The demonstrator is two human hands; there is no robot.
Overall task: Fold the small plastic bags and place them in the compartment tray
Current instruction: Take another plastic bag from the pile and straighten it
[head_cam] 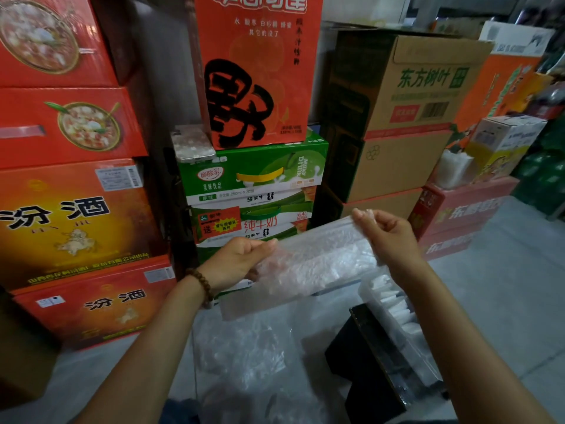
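A small clear plastic bag (312, 264) is stretched flat in the air between both hands. My left hand (237, 260), with a bead bracelet on its wrist, pinches the bag's left edge. My right hand (386, 232) pinches its upper right corner, slightly higher. Below my right forearm lies the clear compartment tray (428, 373), resting on a black box, with several folded white bags (393, 304) stacked in its near compartment. More loose clear bags (244, 353) lie in a pile low in the middle, under the held bag.
Stacked red cartons (70, 221) stand at the left, green milk cartons (253, 175) straight ahead with a phone (192, 143) on top, and brown cardboard boxes (406, 117) at the right. Pink cartons (464, 209) sit on the grey floor (501, 289) to the right.
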